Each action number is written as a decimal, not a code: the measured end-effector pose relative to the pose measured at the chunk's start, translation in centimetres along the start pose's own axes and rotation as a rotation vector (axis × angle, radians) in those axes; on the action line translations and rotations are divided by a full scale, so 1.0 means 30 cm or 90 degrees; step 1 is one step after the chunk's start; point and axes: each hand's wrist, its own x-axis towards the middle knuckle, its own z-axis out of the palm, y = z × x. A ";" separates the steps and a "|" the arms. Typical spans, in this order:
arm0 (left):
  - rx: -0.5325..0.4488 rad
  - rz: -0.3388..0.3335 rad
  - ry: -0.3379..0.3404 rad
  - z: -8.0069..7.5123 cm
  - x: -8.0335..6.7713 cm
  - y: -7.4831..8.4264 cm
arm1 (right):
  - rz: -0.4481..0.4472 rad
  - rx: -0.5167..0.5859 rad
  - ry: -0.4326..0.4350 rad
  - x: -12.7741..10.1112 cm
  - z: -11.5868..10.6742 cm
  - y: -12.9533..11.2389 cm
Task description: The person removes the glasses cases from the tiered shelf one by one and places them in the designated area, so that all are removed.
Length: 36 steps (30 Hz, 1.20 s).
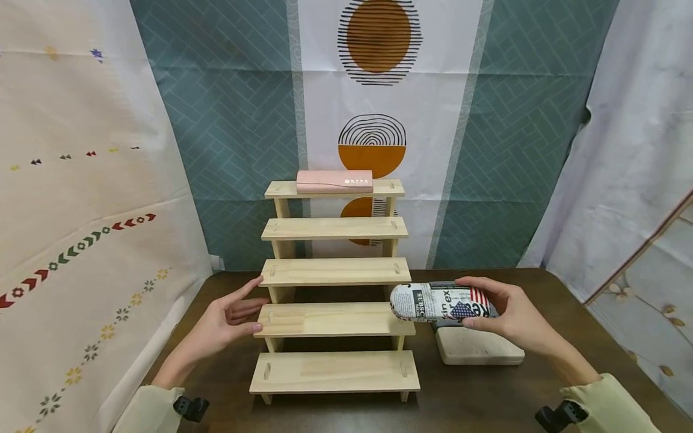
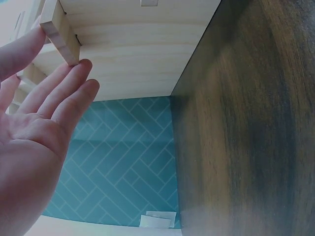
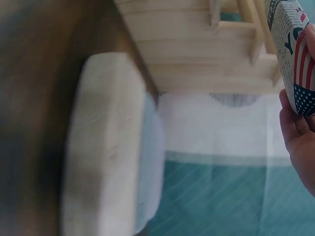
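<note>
By the second-lowest shelf (image 1: 335,319), right hand (image 1: 514,316) gripped the printed case (image 1: 433,302); left hand (image 1: 216,325) pinched the shelf's left end. Too low a carry could've clipped the edge, jolting the pink box (image 1: 327,181).

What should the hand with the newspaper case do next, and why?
Probably the right hand should ease the newspaper-print case a little left, over the wooden stand. It holds the case at the stand's right side, where only the case's left end overlaps a step in the head view. A pink case rests on the top step, and the left hand touches the stand's left side.
</note>
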 end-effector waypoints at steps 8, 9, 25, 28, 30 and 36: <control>0.001 0.002 -0.001 -0.012 -0.007 0.001 | 0.019 -0.006 0.020 -0.128 -0.030 0.060; 0.000 0.002 -0.001 -0.013 -0.008 0.001 | 0.024 -0.008 0.024 -0.145 -0.035 0.066; -0.010 -0.004 -0.001 -0.011 -0.011 -0.002 | 0.061 -0.036 0.020 -0.377 -0.066 0.168; -0.005 -0.004 -0.001 -0.007 -0.007 0.001 | 0.067 -0.051 0.023 -0.402 -0.070 0.179; -0.002 -0.006 0.001 -0.005 -0.005 0.004 | 0.067 -0.053 0.021 -0.415 -0.075 0.187; 0.003 -0.010 0.002 -0.001 0.000 0.008 | 0.079 -0.031 -0.003 -0.442 -0.084 0.213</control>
